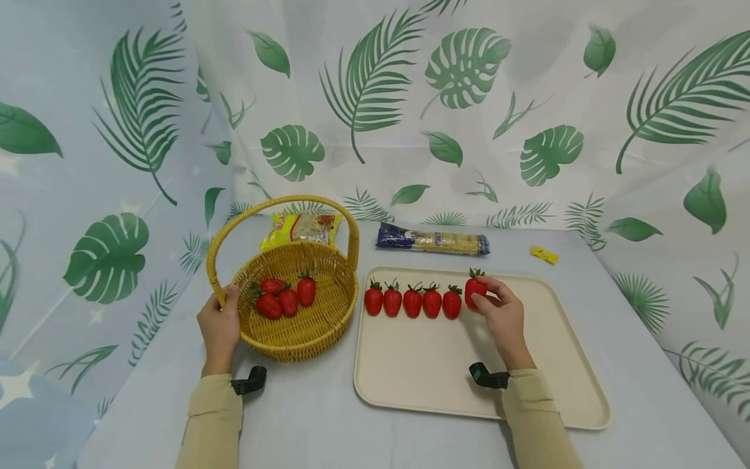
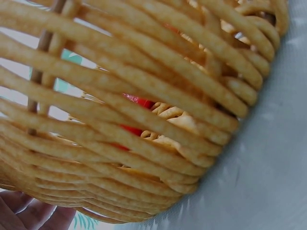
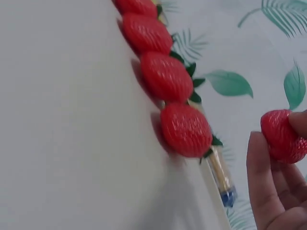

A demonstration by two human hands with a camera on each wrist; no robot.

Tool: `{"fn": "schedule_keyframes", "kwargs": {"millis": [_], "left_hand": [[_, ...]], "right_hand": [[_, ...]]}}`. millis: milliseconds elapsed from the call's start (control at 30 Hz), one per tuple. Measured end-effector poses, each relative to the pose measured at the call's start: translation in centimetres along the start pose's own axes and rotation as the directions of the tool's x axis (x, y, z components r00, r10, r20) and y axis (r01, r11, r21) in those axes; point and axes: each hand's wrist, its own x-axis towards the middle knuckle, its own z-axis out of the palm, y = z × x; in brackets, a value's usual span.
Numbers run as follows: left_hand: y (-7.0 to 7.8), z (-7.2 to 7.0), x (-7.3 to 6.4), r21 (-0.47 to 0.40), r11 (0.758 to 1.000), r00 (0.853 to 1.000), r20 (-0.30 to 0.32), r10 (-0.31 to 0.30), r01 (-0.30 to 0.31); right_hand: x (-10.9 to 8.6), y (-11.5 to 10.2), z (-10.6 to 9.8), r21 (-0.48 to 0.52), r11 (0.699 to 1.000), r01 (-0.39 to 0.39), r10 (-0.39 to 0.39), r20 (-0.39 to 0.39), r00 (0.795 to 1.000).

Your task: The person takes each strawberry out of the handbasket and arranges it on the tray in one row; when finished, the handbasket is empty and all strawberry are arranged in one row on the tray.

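Note:
My right hand (image 1: 502, 314) pinches a red strawberry (image 1: 474, 290) with green leaves, at the right end of a row of several strawberries (image 1: 413, 303) on a cream tray (image 1: 422, 371). In the right wrist view the pinched strawberry (image 3: 284, 136) appears between thumb and fingers, apart from the row. My left hand (image 1: 221, 324) grips the left side of a yellow wicker basket (image 1: 305, 339), near the foot of its tall handle. Several strawberries (image 1: 288, 301) lie in the basket's left part. The basket's woven wall (image 2: 120, 96) fills most of the left wrist view.
Behind the basket lies a yellow food packet (image 1: 305, 228). A long pack of noodles (image 1: 433, 240), blue at one end, lies beyond the tray. A small yellow wrapped piece (image 1: 545, 255) sits at the back right. Leaf-patterned cloth (image 1: 398, 163) stands behind the table.

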Motion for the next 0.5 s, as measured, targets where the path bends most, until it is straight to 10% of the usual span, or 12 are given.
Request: {"fn": "schedule_keyframes", "kwargs": {"millis": [500], "left_hand": [[-0.1,0.0,0.1,0.0,1.0,1.0,-0.001,0.001,-0.001]], "right_hand": [[1.0,0.8,-2.3,-0.128,0.967,-0.22,0.212,-0.073,0.974]]}}
